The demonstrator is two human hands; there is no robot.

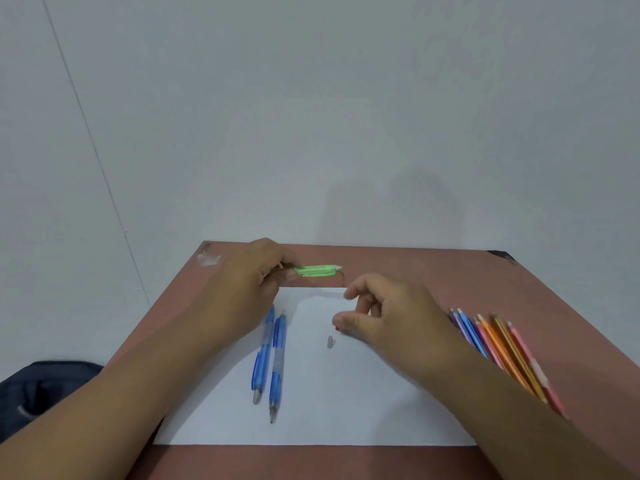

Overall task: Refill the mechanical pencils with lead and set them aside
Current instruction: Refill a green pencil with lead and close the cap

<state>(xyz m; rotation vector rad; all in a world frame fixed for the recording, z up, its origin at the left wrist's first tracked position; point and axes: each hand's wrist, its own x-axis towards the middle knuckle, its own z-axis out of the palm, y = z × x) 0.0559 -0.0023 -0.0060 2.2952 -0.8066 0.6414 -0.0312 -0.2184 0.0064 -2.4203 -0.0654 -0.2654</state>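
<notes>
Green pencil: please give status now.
Left hand grips green mechanical pencil. Right hand curled; contents unclear. Two blue pencils on paper.

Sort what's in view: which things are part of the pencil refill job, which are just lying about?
Job:
- green mechanical pencil, held in left hand
- two blue mechanical pencils on the white paper
- coloured pencils at the right, likely waiting
- small grey piece on the paper, perhaps a cap
- right hand, fingers curled

Lying about:
- dark bag beside the table

The green mechanical pencil's (317, 270) tip end is hidden inside the left hand (247, 285) — the coloured pencils' (502, 344) near ends are covered by the right forearm (502, 403).
</notes>
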